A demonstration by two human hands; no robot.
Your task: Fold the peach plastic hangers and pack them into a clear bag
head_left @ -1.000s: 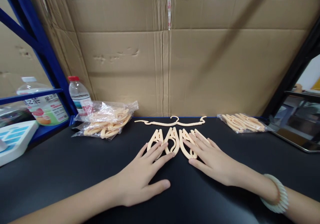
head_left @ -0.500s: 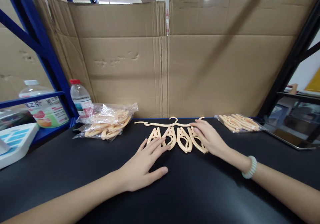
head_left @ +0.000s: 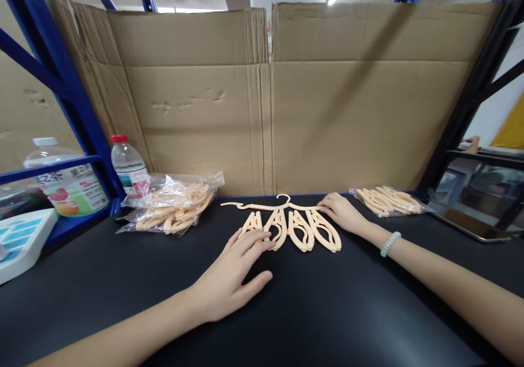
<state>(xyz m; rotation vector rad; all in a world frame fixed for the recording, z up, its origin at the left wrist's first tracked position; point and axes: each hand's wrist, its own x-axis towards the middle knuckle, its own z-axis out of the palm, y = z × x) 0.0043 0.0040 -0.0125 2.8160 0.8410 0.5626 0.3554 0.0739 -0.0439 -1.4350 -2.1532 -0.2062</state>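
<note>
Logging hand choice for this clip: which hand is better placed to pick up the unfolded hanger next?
Right, I'd judge: the right hand is at the right end of the unfolded hanger. The left hand lies nearer the person, partly covering the two leftmost folded hangers.

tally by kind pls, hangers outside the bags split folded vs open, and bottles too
Folded hangers: 4
Open hanger: 1
Bottles: 2 (red-capped bottle, white-capped bottle)
Total: 7
</note>
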